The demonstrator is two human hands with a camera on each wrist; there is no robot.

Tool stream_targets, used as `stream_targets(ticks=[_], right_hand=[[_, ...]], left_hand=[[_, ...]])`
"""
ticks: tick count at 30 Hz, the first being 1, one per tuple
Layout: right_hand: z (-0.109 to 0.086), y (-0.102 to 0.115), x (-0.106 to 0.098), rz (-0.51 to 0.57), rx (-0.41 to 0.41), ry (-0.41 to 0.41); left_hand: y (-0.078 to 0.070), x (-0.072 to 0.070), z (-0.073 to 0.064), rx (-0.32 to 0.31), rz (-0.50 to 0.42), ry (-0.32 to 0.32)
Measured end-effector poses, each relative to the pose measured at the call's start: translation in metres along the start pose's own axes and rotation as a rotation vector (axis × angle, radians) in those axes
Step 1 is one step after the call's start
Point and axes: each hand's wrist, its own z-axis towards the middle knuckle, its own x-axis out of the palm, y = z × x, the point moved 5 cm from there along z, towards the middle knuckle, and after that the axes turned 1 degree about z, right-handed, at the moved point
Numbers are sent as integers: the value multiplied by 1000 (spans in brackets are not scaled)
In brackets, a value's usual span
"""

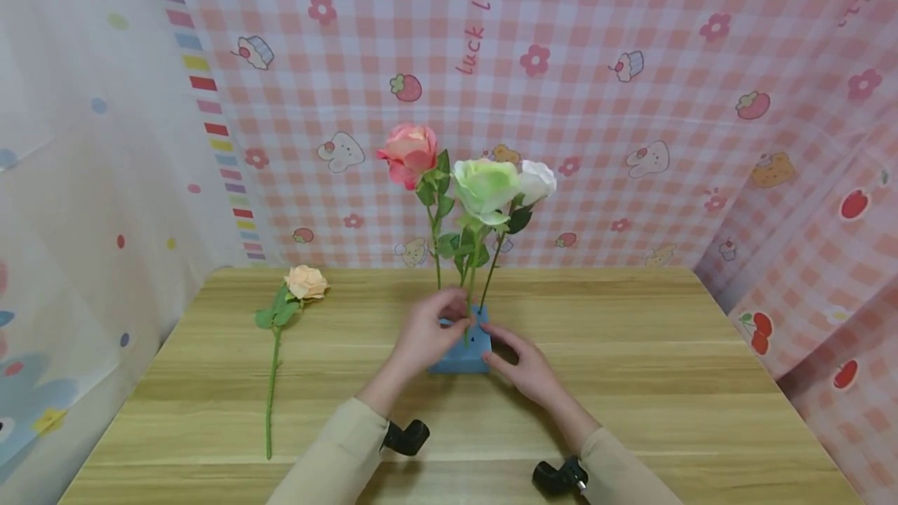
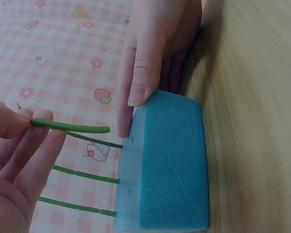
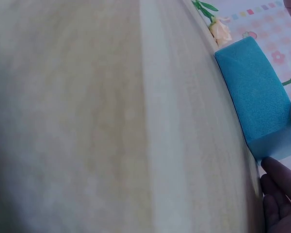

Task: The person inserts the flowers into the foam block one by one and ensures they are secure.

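Note:
My left hand [image 1: 436,327] pinches the green stem [image 2: 70,127] of a light green rose [image 1: 484,187] between thumb and fingers. In the left wrist view, this stem's cut end hangs free above a blue foam block [image 2: 174,165]. Three other stems stand in the block's top face, including that of a pink rose [image 1: 409,154] and the dark stem [image 2: 99,140] of a white rose [image 1: 537,181]. The right hand [image 1: 522,365] holds the block's right end, its thumb at the near corner and a finger along the top. Small holes show in the block's top.
A peach rose [image 1: 306,283] lies on the wooden table [image 1: 631,349] at the left, its stem toward the near edge. Black wrist mounts [image 1: 407,438] sit at both cuffs. A pink checked cloth [image 1: 596,123] hangs behind the table.

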Motion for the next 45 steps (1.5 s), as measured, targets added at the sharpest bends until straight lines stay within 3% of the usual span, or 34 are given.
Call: stream_targets(ticks=[17,39,45], right_hand=[[1,0,0,10,-24,6],[3,4,-5,-16,-20,-11],[-1,20,-7,3,-40,2]], left_hand=[[10,9,12,-20,22,-5],[16,14,13,0,9,-9],[19,15,13,-6,0,-4]])
